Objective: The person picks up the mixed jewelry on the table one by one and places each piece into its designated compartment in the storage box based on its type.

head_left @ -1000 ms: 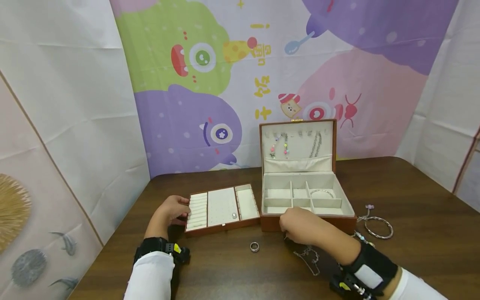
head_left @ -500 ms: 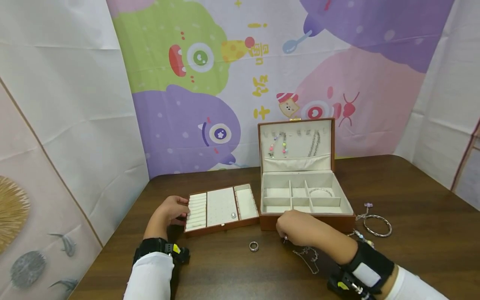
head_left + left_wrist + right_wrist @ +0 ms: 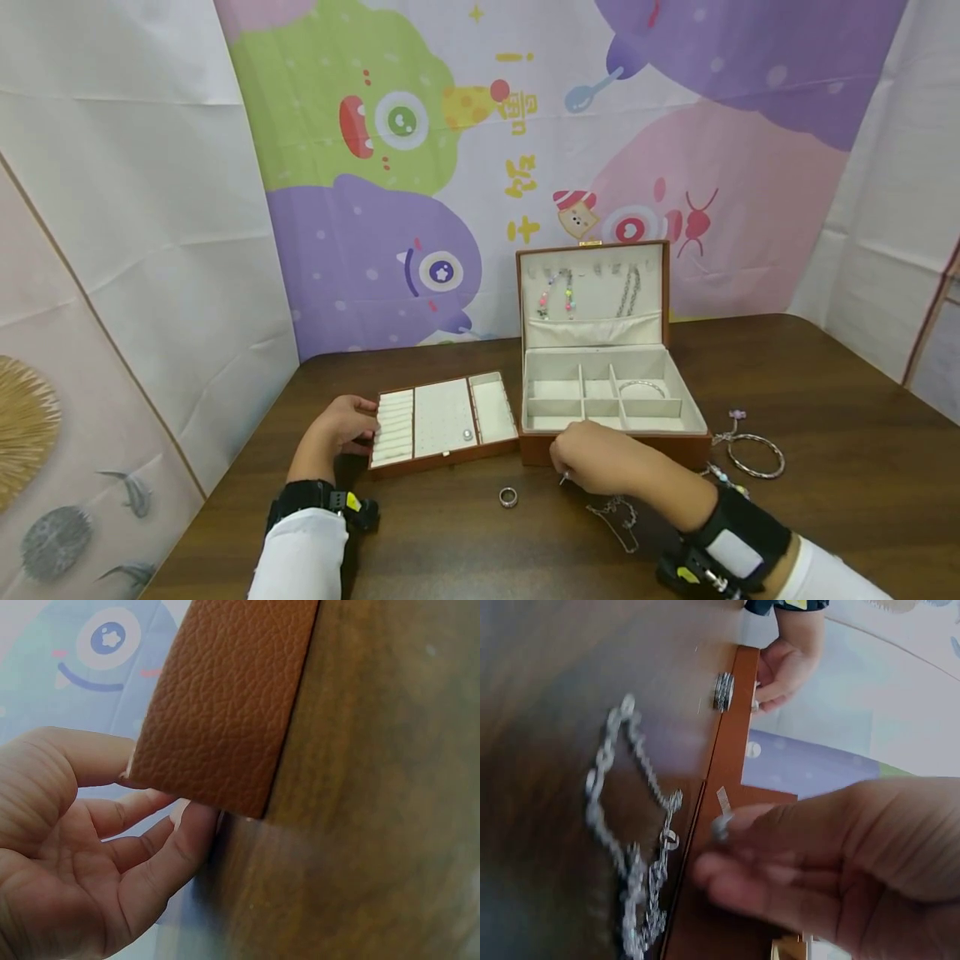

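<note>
My left hand holds the left end of the brown jewelry tray, its thumb at the top edge and fingers around the lower corner in the left wrist view. A silver stud earring sits on the tray's middle panel. In front of the jewelry box, which stands with its lid raised, my right hand pinches a small silver earring between thumb and fingertips. Beneath that hand a silver chain lies on the table. Between the hands rests a silver ring.
Right of the box lie a silver bangle and a beaded bracelet. A beaded strand and another chain hang inside the lid. Another bangle is in a rear compartment. A printed cloth hangs behind the table.
My right hand has shifted slightly left with the earring, whose silver end now shows below the fingers. The left hand stays at the tray's end.
</note>
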`<state>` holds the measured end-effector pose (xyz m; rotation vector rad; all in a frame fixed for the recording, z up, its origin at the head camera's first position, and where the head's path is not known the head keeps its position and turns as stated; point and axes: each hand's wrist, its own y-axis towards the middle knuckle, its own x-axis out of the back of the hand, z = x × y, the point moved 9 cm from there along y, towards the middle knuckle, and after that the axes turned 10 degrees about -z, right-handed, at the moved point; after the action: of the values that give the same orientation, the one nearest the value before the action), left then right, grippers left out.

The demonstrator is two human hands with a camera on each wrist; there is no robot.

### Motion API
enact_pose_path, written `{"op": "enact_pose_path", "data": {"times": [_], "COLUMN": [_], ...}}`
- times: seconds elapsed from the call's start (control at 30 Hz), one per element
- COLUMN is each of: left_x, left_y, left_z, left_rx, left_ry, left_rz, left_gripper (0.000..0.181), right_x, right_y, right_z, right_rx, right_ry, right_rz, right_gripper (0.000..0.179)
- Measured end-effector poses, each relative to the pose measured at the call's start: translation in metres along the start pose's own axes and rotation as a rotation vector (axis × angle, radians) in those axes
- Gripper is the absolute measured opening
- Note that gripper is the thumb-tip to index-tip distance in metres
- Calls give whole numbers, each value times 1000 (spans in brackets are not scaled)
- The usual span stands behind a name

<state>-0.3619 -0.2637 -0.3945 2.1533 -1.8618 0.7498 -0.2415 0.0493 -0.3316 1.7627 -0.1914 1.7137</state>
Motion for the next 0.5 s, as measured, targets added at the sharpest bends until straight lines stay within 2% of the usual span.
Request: {"op": "enact_pose_path", "data": {"times": [0.23,0.5], "left_x": [-1,1], "left_y": [1,-1], "left_z": [0,-1], "left_rx": [7,7], "left_ry": [14,22], "left_rz": [-3,-9], "left_gripper": [48,48], "right_x": [15,50], "right_y": [4,16], "right_z": [-1,-3], "right_rx": [32,-13], "right_ry": [140,463], "right_rz": [-82,-252], "right_gripper": [13,15]}}
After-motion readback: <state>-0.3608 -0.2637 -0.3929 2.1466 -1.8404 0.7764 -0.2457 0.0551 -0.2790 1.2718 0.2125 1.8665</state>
